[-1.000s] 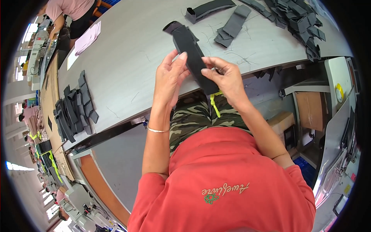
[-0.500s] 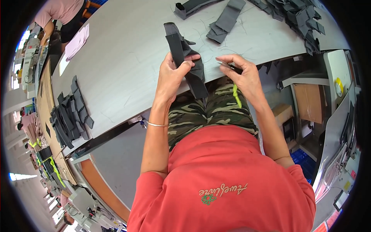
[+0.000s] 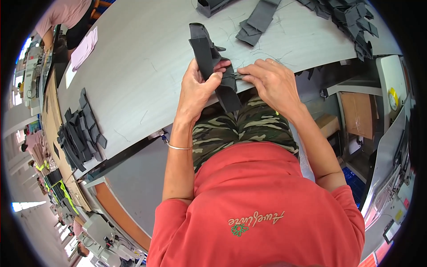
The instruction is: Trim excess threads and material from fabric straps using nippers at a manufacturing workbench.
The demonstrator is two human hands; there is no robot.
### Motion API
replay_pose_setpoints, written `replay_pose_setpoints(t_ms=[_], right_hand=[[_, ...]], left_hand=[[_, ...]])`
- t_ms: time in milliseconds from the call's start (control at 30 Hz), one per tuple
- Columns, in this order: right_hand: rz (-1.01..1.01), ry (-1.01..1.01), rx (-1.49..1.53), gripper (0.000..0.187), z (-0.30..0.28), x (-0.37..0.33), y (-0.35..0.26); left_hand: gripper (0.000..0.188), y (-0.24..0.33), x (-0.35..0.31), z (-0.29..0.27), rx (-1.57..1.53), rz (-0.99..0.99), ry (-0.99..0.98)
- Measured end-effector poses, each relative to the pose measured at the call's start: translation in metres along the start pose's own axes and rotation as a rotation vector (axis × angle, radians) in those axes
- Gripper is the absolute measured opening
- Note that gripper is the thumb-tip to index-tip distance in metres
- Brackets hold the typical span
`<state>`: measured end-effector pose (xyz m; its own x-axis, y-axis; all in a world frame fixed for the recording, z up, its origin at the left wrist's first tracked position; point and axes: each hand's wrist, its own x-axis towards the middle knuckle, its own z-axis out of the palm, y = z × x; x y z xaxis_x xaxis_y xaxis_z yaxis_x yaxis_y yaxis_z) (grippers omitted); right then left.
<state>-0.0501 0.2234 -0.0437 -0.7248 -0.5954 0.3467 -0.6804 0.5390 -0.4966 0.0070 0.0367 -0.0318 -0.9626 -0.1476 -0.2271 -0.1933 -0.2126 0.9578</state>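
Nearest the camera, below my view, I see the red shirt [image 3: 262, 209] and camouflage trousers [image 3: 244, 127] of the person whose hands I am following, seated against the edge of the grey table [image 3: 133, 80]. Just beyond the lap, the left hand [image 3: 198, 86] grips a long dark fabric strip [image 3: 209, 58], thumb and fingers clamped around its middle, so that the upper part stands up over the table while the lower end hangs down past the table edge toward the trousers. The right hand [image 3: 271, 80] sits just beside it, fingers together and pressed at the strip's side; I judge that it is pinching a small edge or thread there, though the fingertips are too small for me to tell exactly. I read the step as handling or trimming this one piece at the table edge; the next move seems to call for a steady left grip while the right fingers work finely. Further out lie two flat grey pieces [image 3: 255, 22], a heap of dark pieces [image 3: 351, 18] at the far right, and a stacked pile [image 3: 80, 131] off to the left. At the far left corner another person [image 3: 66, 13] works over pale sheets [image 3: 82, 44].
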Motion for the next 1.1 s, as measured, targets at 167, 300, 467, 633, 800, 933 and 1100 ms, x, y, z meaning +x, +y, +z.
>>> replay_pose_setpoints(t_ms=[167, 300, 467, 633, 800, 933, 1100], right_hand=[[-0.075, -0.063, -0.041, 0.009, 0.001, 0.008, 0.006], [-0.189, -0.083, -0.042, 0.008, 0.0, 0.016, 0.014], [-0.214, -0.142, 0.015, 0.008, 0.001, 0.022, 0.023], [-0.243, -0.158, 0.03, 0.006, 0.002, 0.023, 0.027], [-0.052, -0.079, 0.221, 0.012, 0.006, 0.016, 0.033], [0.372, -0.105, 0.572, 0.024, -0.006, 0.015, 0.015], [0.362, -0.086, 0.31, 0.031, -0.001, 0.027, 0.002]], left_hand=[[0.038, 0.002, -0.002, 0.002, 0.03, -0.005, 0.007], [0.037, 0.001, 0.001, -0.002, 0.004, -0.009, -0.017], [0.038, 0.002, 0.001, -0.004, 0.003, -0.016, -0.026], [0.038, 0.001, 0.001, -0.005, -0.011, -0.022, -0.033], [0.035, -0.004, 0.002, -0.005, -0.014, -0.013, 0.01], [0.033, -0.008, 0.003, -0.008, -0.026, -0.016, 0.011], [0.036, -0.006, 0.001, -0.006, 0.007, -0.009, 0.03]])
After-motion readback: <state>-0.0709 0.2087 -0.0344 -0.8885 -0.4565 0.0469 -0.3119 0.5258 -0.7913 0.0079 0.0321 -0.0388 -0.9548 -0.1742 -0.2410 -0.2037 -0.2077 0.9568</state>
